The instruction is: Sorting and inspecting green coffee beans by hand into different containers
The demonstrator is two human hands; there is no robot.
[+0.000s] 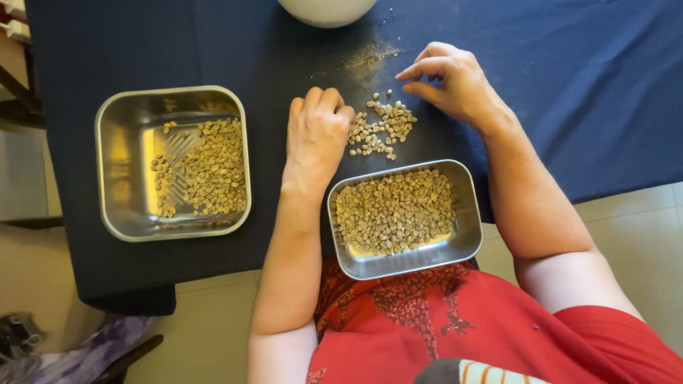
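A small heap of pale green coffee beans (380,126) lies on the dark blue tablecloth. My left hand (318,128) rests as a loose fist against the heap's left side; whether it holds beans is hidden. My right hand (452,84) hovers just right of the heap, fingers curled, thumb and forefinger near each other, nothing visible in them. A steel tray (466,235) full of beans sits at the table's near edge between my arms. A second steel tray (121,163), half covered with beans, stands to the left.
A white bowl (327,8) sits at the far edge, partly out of view. Fine dust and chaff (370,55) mark the cloth beyond the heap. The table edge (213,274) runs close in front of me; tiled floor lies below.
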